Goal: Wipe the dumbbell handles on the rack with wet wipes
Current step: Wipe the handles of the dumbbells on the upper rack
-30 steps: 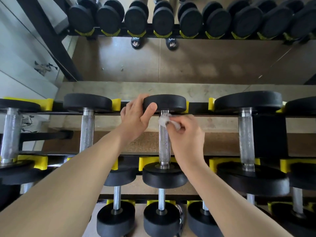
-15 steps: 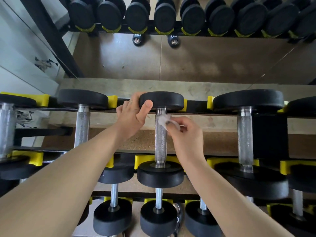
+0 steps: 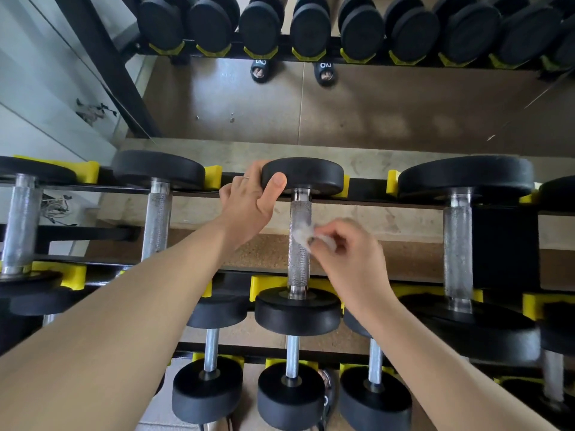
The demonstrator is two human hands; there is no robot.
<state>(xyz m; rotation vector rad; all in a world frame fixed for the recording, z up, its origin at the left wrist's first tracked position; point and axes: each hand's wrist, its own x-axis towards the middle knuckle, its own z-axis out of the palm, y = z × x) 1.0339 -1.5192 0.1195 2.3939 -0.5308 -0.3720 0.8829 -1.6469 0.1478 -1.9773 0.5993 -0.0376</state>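
Dumbbell handle (image 3: 299, 241), the knurled steel bar at the middle of the upper rack (image 3: 367, 185) row, is being wiped partway down its length. A second ago the wet wipe (image 3: 302, 234) was held against the top of the bar, just under the far weight plate (image 3: 303, 175); it is now seen lower, near the middle of the bar, so a downward stroke is judged to be under way and the upper part is probably covered already. The lower stretch, down to the near plate (image 3: 297, 311), is yet to be reached.

The wipe is pinched by the right hand (image 3: 345, 253) between thumb and curled fingertips (the hand is blurred by motion, so the exact finger placement cannot be told). The far plate is gripped at its left edge by the left hand (image 3: 249, 203), thumb on the near face and fingers curled over the rim, as it was a second ago; the dumbbell is thereby judged to be steadied.

The bar looks dull grey and finely cross-hatched, with darker specks toward its top. The neighbouring handles to either side are not being touched.
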